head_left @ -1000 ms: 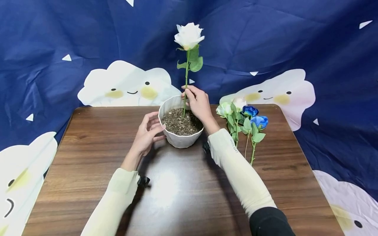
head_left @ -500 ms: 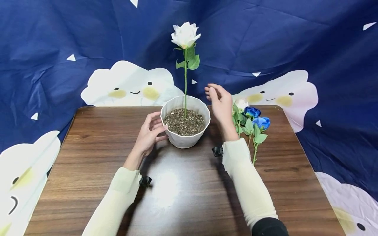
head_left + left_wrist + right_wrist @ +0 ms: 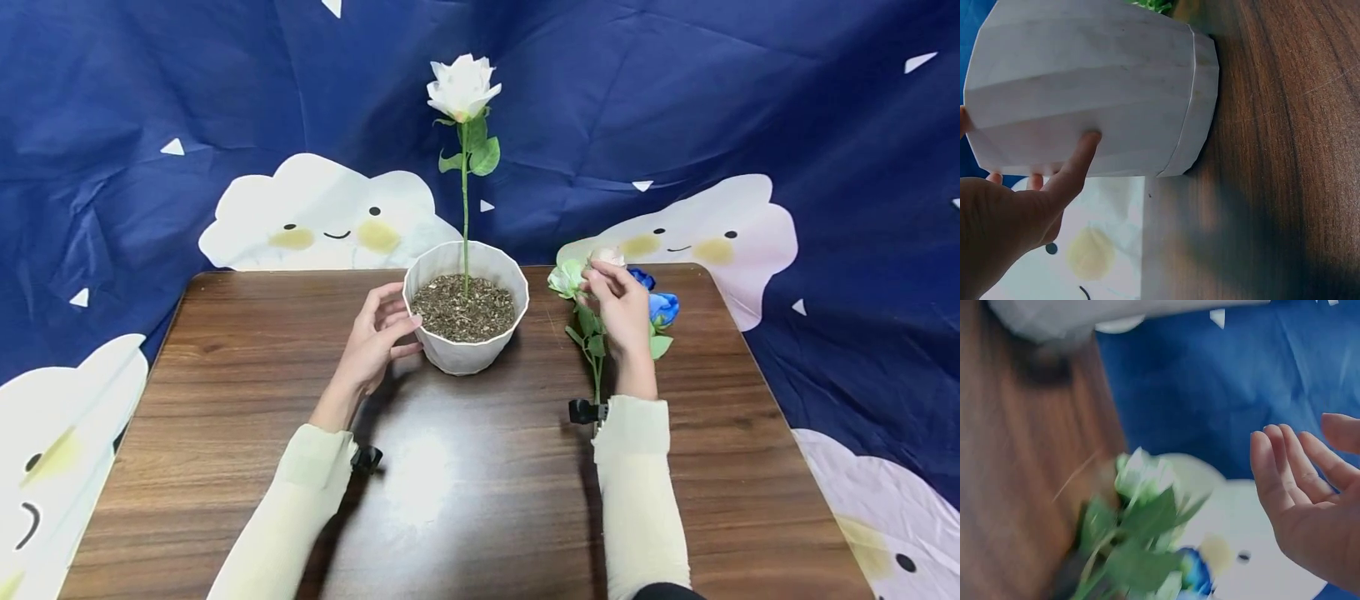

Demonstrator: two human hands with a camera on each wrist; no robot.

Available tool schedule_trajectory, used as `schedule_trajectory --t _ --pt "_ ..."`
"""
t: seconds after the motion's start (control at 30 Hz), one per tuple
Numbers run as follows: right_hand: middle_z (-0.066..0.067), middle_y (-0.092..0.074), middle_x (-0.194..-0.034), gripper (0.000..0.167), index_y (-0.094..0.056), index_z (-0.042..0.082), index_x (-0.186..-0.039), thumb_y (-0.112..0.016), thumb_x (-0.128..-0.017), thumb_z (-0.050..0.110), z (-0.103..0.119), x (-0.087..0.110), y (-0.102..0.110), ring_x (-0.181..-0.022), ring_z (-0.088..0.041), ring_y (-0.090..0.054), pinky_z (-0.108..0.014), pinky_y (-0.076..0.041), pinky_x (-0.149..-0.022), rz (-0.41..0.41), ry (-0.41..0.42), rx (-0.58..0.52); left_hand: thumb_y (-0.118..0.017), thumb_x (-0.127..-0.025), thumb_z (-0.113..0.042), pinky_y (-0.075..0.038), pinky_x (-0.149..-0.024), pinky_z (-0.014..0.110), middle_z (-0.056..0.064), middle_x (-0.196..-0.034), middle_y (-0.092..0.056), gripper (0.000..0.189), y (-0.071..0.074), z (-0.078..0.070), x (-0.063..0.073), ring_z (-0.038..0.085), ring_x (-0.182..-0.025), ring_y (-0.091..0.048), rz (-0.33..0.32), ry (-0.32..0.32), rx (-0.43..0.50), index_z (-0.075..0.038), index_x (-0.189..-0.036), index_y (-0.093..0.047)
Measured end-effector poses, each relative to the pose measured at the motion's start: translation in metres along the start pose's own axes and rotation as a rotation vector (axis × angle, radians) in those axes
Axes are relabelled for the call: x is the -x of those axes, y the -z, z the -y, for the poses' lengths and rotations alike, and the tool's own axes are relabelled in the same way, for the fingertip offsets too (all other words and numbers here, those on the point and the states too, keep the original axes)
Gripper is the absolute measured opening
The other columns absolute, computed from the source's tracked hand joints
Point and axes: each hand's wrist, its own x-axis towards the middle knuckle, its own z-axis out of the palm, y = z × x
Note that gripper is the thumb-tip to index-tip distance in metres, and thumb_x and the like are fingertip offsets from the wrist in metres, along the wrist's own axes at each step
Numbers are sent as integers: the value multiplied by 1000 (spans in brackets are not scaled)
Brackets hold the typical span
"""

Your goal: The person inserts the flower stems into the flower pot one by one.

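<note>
A white rose [image 3: 464,87] on a green leafy stem stands upright in the soil [image 3: 461,310] of a white faceted flowerpot [image 3: 465,357]. My left hand [image 3: 375,337] holds the pot from its left side, the thumb near the rim and the other fingers around the wall. In the left wrist view a fingertip presses the pot's side [image 3: 1079,94]. Over the loose roses on the right is my right hand [image 3: 624,312], fingers loosely bent with nothing between them. Beneath it lie a pale green-white rose [image 3: 566,277], a pale pinkish rose [image 3: 606,256] and blue roses [image 3: 663,308], partly hidden.
The brown wooden table [image 3: 480,517] bears the pot near its back edge, with the loose flowers to the right. Behind it hangs a dark blue cloth [image 3: 547,108] printed with smiling white clouds. Each wrist wears a small black camera [image 3: 366,460].
My right hand has let go of the planted rose's stem and moved right, to above the loose roses. The white rose stays upright, and my left hand keeps its place on the pot.
</note>
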Motion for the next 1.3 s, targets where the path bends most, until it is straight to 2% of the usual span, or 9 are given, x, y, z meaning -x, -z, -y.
schedule_trajectory --t 0.13,0.43,0.57,0.73,0.9,0.97,1.13,1.3 --pt "2 -72 -95 30 -59 -6 -128 -62 -100 7 -11 5 22 -85 -14 -67 -23 -62 -75 -43 -91 -32 -64 -93 0 -57 -92 54 20 -140 -41 65 1 -1 -1 20 -109 -55 4 -6 2 -10 -151 -35" --pt "5 -72 -88 18 -61 3 -117 -63 -99 6 -25 12 62 -82 -12 -68 -23 -62 -74 -133 -241 -55 -63 -94 1 -58 -92 53 21 -141 -41 65 1 -1 1 20 -110 -54 5 -6 6 -10 -151 -34" --pt "7 -70 -88 20 -59 4 -118 -64 -99 8 -30 17 77 -86 -12 -67 -23 -62 -74 -153 -297 -13 -63 -93 1 -57 -92 54 22 -141 -41 65 1 -1 1 21 -110 -55 5 -12 5 -10 -151 -34" --pt "3 -68 -92 31 -57 -2 -125 -66 -98 10 -41 23 91 -83 -11 -67 -25 -62 -72 -204 -388 42 -63 -93 1 -56 -94 57 21 -141 -41 66 1 -1 1 21 -110 -54 3 -8 2 -10 -151 -34" --pt "-6 -60 -115 47 -51 -3 -141 -63 -101 17 -56 27 98 -88 -10 -67 -28 -62 -79 -154 -504 140 -64 -93 1 -55 -95 58 21 -141 -41 66 2 0 1 21 -110 -54 2 -5 1 -10 -151 -34" --pt "-9 -56 -123 50 -49 -2 -145 -62 -102 19 -61 27 100 -91 -10 -67 -29 -61 -82 -133 -526 181 -64 -93 1 -54 -95 59 21 -141 -41 66 2 0 1 21 -110 -54 5 -6 1 -10 -151 -34" --pt "-11 -51 -131 54 -50 -3 -145 -66 -99 18 -67 27 100 -91 -7 -63 -26 -61 -80 -105 -530 264 -63 -93 1 -54 -95 59 21 -140 -41 66 2 0 1 21 -110 -54 10 -7 4 -9 -151 -34" --pt "-18 -52 -128 52 -54 -6 -140 -72 -93 10 -69 25 100 -75 -4 -66 -25 -62 -74 -69 -531 369 -63 -93 1 -54 -96 58 21 -140 -41 65 2 1 0 20 -110 -53 10 -4 -1 -9 -151 -34"
